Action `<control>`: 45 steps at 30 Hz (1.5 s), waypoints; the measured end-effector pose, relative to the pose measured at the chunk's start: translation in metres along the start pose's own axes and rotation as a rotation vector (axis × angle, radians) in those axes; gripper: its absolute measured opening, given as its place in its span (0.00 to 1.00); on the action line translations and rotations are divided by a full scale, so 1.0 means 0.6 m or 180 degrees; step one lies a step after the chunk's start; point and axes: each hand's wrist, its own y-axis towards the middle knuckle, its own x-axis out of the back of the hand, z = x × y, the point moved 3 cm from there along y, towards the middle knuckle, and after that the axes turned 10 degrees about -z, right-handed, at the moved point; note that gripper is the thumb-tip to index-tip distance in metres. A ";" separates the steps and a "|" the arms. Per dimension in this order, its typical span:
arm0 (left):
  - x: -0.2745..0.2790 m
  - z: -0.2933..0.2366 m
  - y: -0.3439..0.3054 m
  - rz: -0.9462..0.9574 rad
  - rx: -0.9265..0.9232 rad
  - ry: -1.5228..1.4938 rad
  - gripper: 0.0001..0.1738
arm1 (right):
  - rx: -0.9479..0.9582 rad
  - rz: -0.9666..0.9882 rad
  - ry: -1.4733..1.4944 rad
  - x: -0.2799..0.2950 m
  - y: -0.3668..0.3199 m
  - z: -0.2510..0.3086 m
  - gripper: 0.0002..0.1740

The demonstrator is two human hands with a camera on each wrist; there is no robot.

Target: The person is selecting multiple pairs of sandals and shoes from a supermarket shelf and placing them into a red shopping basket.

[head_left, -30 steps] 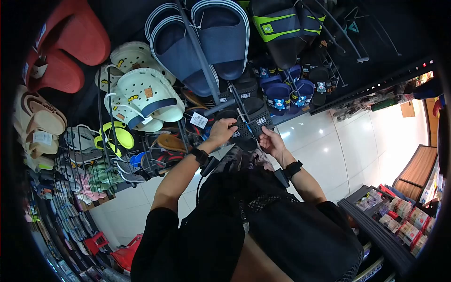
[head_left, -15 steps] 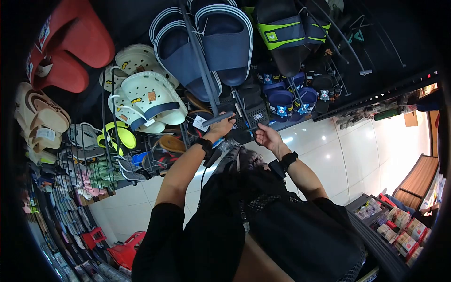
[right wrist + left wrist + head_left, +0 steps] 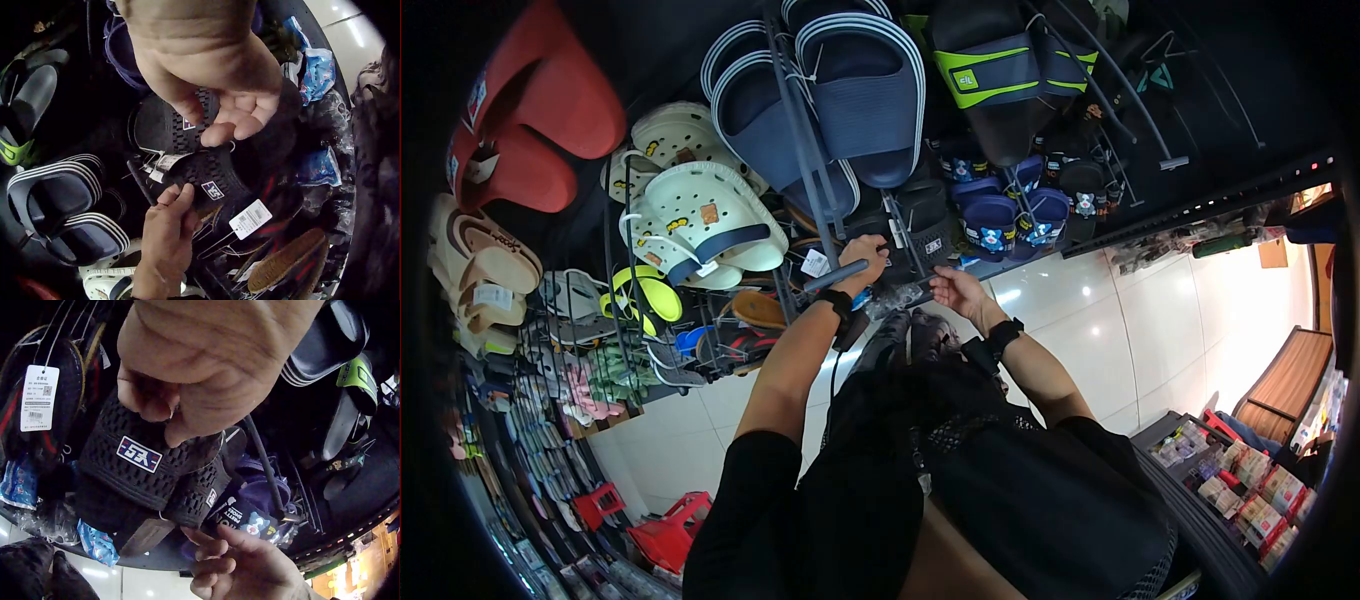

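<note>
Legible lettering on footwear and tag.
"PRETTY SHOES" appears on a bear-decorated slide (image 3: 236, 519); "合格证" heads a white hang tag (image 3: 38, 406).

Two black slides, their straps broad and covered in raised blocks, lie close together near the centre of the head view. One slide (image 3: 106, 472) fills the left wrist view's middle left, its white-lettered badge blue and red, tilted down to the right. The other slide (image 3: 197, 500) angles away beside it, lower centre, its similar badge steeply tilted and partly visible.
</note>
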 end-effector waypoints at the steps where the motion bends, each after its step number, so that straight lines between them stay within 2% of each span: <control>1: -0.003 -0.002 0.001 0.0017 0.0101 0.0026 0.12 | 0.0007 -0.0019 0.0006 0.009 0.000 0.003 0.07; 5: -0.006 0.005 0.002 0.0037 0.0178 0.0116 0.12 | 0.0122 0.0134 -0.0102 0.030 0.001 0.012 0.12; 6: -0.004 0.009 -0.001 -0.0151 0.0115 0.0086 0.12 | 0.0175 0.0170 -0.0139 0.030 -0.001 0.015 0.14; 11: -0.013 0.014 -0.004 -0.0025 0.0192 0.0035 0.13 | 0.0379 0.0311 -0.0375 0.020 -0.018 0.029 0.16; 14: -0.019 0.026 -0.016 -0.0146 0.0142 -0.0011 0.14 | 0.0515 0.0387 -0.0509 0.002 -0.024 0.031 0.18; 16: -0.015 0.044 -0.030 -0.0562 -0.0022 -0.0263 0.16 | 0.0629 0.0448 -0.0585 -0.007 -0.011 0.030 0.21; 17: -0.016 0.054 -0.039 -0.0560 -0.0009 -0.0275 0.16 | 0.0621 0.0439 -0.0597 -0.007 -0.007 0.032 0.21; 19: 0.003 0.061 -0.060 -0.1125 -0.0511 -0.0463 0.19 | 0.0598 0.0386 -0.0637 -0.017 0.002 0.035 0.21; 20: 0.001 0.070 -0.070 -0.0821 -0.0207 -0.0613 0.20 | 0.0604 0.0404 -0.0704 -0.019 0.001 0.035 0.22; 23: 0.009 0.075 -0.107 -0.0600 0.0007 -0.0624 0.19 | 0.0598 0.0314 -0.0812 -0.018 -0.005 0.021 0.23; 25: 0.011 0.090 -0.130 -0.0392 -0.0028 -0.0534 0.18 | 0.0608 0.0343 -0.0883 -0.023 -0.007 0.010 0.23; 27: 0.009 0.109 -0.156 0.0105 0.0015 -0.0776 0.16 | 0.0638 0.0232 -0.0883 -0.020 -0.009 0.001 0.23; 30: 0.008 0.143 -0.203 0.0172 -0.0195 -0.1035 0.12 | 0.0738 0.0225 -0.0832 -0.016 -0.009 -0.014 0.24; 33: -0.003 0.202 -0.268 0.0359 0.0093 -0.1314 0.11 | 0.0843 0.0215 -0.0666 -0.023 -0.024 -0.037 0.26; 34: -0.007 0.227 -0.294 0.0463 0.0390 -0.1334 0.11 | 0.0922 0.0208 -0.0502 -0.025 -0.031 -0.046 0.26; 37: -0.015 0.308 -0.388 0.0381 0.0612 -0.1323 0.10 | 0.0974 0.0308 -0.0317 -0.032 -0.044 -0.074 0.24; 40: -0.025 0.403 -0.508 0.0147 0.0512 -0.0919 0.10 | 0.0779 0.0202 -0.0615 -0.039 -0.054 -0.121 0.17; 42: -0.039 0.469 -0.607 0.0140 0.0971 -0.1025 0.10 | 0.0714 0.0177 -0.0945 -0.036 -0.054 -0.161 0.17; 43: -0.037 0.495 -0.663 0.0137 0.1300 -0.1377 0.10 | 0.0663 0.0124 -0.1224 -0.031 -0.052 -0.186 0.17; 44: -0.044 0.527 -0.712 0.0243 0.1423 -0.0895 0.10 | 0.0731 -0.0080 -0.1393 -0.019 -0.043 -0.212 0.15; 45: -0.047 0.546 -0.767 0.0219 0.1786 -0.0947 0.10 | 0.0735 -0.0350 -0.1746 -0.008 -0.036 -0.240 0.14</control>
